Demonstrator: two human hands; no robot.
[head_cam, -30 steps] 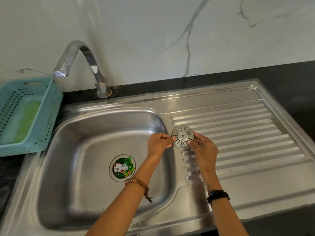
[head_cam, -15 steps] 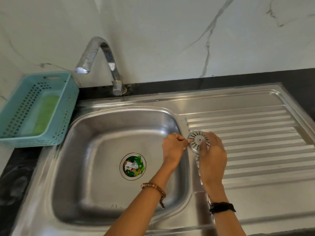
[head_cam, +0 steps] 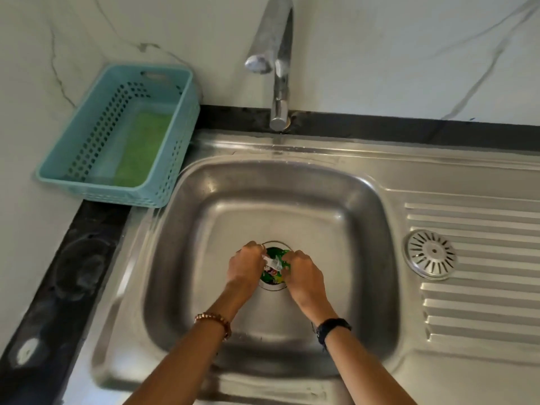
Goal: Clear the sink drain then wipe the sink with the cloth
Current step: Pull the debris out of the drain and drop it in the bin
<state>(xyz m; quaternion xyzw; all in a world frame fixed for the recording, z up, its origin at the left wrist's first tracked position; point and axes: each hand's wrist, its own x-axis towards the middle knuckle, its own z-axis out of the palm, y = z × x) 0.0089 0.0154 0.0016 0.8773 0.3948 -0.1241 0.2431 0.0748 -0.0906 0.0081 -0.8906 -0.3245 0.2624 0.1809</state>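
Wrapper (head_cam: 274, 266) in drain (head_cam: 270, 286): light, crinkly, prob wet, slick. L hand (head_cam: 245, 266) & R hand (head_cam: 304, 274) pinch its top edge, fingers clamped on it. You lift slow; may tear.

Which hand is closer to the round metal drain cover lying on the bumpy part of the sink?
The right hand. It is at the drain hole, on the side toward the drain cover, which lies off to its right on the ridged drainboard. The left hand is on the drain's far side, farther away.
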